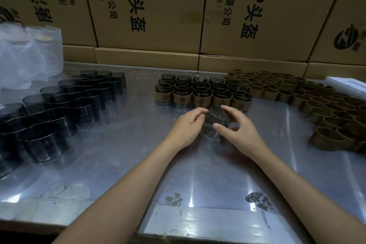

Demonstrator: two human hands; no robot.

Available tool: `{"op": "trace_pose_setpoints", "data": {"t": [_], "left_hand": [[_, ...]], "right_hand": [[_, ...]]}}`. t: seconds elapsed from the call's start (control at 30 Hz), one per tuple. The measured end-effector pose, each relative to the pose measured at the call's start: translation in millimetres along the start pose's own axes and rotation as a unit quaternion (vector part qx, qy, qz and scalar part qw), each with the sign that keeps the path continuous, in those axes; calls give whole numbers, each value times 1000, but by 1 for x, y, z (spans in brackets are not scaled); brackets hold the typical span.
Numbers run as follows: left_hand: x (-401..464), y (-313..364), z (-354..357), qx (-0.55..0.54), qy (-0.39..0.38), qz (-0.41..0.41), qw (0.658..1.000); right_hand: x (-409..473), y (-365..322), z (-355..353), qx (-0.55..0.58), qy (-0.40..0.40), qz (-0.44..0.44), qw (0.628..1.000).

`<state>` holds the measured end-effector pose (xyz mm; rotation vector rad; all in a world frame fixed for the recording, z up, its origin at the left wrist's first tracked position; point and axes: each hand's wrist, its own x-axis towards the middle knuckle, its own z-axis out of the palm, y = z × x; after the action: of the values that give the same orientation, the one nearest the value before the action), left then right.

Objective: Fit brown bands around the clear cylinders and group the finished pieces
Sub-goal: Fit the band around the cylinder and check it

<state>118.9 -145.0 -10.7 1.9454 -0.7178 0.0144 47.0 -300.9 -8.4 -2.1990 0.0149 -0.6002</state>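
A single clear cylinder (214, 124) with no band lies tilted at the table's middle, held between both hands. My left hand (187, 128) grips its left side and my right hand (237, 127) curls over its right side, thumb on the front. Just beyond stands a block of banded cylinders (202, 93) in rows. Several bare dark-tinted cylinders (65, 103) fill the left of the table. A pile of loose brown bands (309, 97) spreads across the right.
The metal table (138, 164) has worn patches near its front edge. Stacked cardboard boxes (158, 16) wall off the back. Crumpled clear plastic wrap (25, 53) sits at far left. A white box (348, 83) lies at far right.
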Motion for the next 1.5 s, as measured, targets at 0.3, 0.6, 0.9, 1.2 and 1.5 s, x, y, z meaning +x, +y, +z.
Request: {"op": "trace_pose_setpoints", "data": {"t": [0.3,0.6,0.9,1.2,1.5], "left_hand": [[3,-9,-1,56,-8,-12,998],[3,-12,-1,65,-16,-8,998],[1,-10,-2,72,-17,-6,997],[1,-8,-1,84,-17,-2,996],[-1,-5,-1,89,-6,16,996]], "right_hand": [[3,3,-15,-17,20,48,999],[2,40,-74,-418,90,364,827],[2,30,-70,-436,94,330,832],[1,8,-29,-339,-1,7,941],[2,3,-25,-224,49,-56,972]]}}
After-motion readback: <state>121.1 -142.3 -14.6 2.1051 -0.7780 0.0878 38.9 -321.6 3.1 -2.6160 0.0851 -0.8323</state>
